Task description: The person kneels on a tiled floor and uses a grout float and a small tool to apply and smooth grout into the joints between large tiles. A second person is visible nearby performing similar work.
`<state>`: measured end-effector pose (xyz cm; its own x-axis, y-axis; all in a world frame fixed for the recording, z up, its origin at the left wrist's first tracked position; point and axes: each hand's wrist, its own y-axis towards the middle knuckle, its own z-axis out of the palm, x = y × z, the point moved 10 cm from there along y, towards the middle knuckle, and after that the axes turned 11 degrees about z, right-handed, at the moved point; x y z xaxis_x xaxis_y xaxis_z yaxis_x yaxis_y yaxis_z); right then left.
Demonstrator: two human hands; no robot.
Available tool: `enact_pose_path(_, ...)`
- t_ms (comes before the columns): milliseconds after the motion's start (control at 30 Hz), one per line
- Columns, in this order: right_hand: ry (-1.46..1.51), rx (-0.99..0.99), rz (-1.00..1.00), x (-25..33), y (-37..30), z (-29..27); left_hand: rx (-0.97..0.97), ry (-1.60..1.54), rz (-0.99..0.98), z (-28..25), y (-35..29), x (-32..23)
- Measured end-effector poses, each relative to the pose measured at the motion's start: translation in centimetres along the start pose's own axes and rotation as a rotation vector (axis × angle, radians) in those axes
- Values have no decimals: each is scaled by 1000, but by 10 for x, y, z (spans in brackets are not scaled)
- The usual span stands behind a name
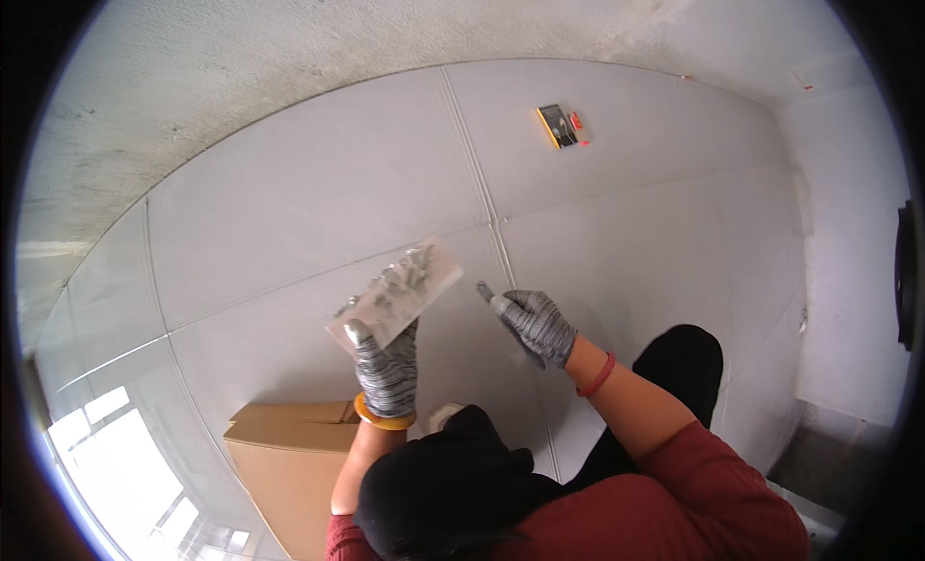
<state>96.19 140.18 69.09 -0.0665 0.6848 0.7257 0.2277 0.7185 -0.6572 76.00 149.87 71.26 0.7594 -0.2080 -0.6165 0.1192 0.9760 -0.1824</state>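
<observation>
My left hand (pixel 388 373), in a grey striped knit glove, is closed on a see-through plastic packet (pixel 397 296). The packet is long and tilted, with a pale backing and several silvery pieces that I cannot make out. Its thumb presses on the packet's near end. To the right of the packet and apart from it is my right hand (pixel 538 325), gloved the same way, its fingers mostly curled. A short dark grey tip sticks out past them toward the packet; whether it is a fingertip or a held thing is unclear.
A brown cardboard box (pixel 294 455) stands at the lower left, beside my left forearm. Far off on the grey tiled floor (pixel 318 204) lies a flat black and yellow box (pixel 557 126), with a small red item (pixel 577 122) at its right. A rough wall (pixel 241 69) bounds the far side.
</observation>
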Motion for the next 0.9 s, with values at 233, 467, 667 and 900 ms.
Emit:
enact_pose_path(233,-71,-52,-130,109,-30,73,62,150,-51,-4,2,3)
enact_pose_path(467,-24,-100,-106,77,-11,96,41,71,-116,-9,-1,18)
enact_pose_path(667,63,97,-23,60,6,105,-140,-230,-329,-22,-6,43)
enact_pose_path(900,81,202,112,58,-8,97,73,-8,-191,14,2,21)
